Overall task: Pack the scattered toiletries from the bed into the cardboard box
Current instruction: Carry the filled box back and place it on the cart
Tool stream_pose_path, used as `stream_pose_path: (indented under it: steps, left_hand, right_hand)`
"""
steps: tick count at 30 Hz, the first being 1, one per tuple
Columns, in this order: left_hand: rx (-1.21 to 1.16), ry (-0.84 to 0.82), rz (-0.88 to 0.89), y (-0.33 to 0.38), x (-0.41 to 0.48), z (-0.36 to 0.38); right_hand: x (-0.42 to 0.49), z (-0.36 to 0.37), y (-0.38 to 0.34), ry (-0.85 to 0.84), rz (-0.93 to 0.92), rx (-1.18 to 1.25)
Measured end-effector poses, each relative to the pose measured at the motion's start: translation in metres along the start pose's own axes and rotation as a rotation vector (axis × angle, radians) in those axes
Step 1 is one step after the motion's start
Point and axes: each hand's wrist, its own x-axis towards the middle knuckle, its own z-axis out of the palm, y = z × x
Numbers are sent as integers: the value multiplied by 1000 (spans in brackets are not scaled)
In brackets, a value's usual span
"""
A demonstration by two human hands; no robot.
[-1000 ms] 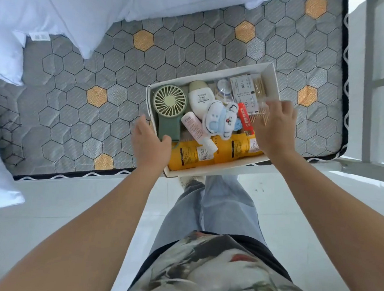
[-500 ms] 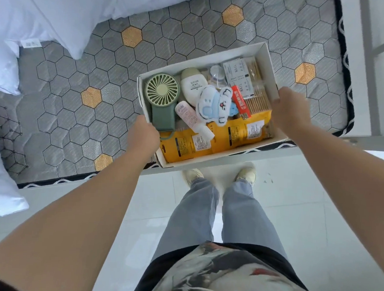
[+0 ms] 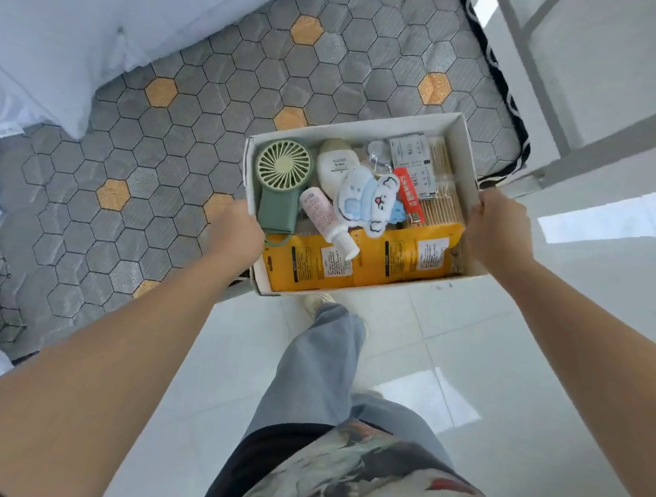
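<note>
Over a grey honeycomb mattress [image 3: 218, 132] with white pillows [image 3: 54, 35] at ten o'clock and pale floor tiles [image 3: 545, 341] at four o'clock, the left hand [image 3: 236, 234] and right hand [image 3: 500, 231] grip opposite ends of the filled box [image 3: 466, 149] near centre.

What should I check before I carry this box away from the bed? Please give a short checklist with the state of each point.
1. Left hand grips the left wall of the cardboard box: ok.
2. Right hand grips the right wall: ok.
3. Nothing sticks out over the rim; the plush toy and pink tube lie on top but inside: ok.
4. No toiletries left on the visible mattress: ok; the part under the pillows cannot tell.
5. Box bottom supported: cannot tell, hidden.
6. Floor near the feet free: ok.
</note>
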Motion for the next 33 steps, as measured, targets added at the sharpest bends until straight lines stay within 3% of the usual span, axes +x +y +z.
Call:
stream_pose_path:
  steps: [7,16,26,33]
  left_hand:
    - [174,-3,257,31,-70,31]
    - [375,-76,717,115,-197,77]
    - [525,-156,1140,243,-327,119]
    - [610,-255,1418,343,-403,159]
  right_hand:
    - [-103,-23,99,165,143,112]
    - [-273,-80,223,368,482,218]
    - [-411,-151,295,638,825,286]
    - [-458,-193,332,721,1112,355]
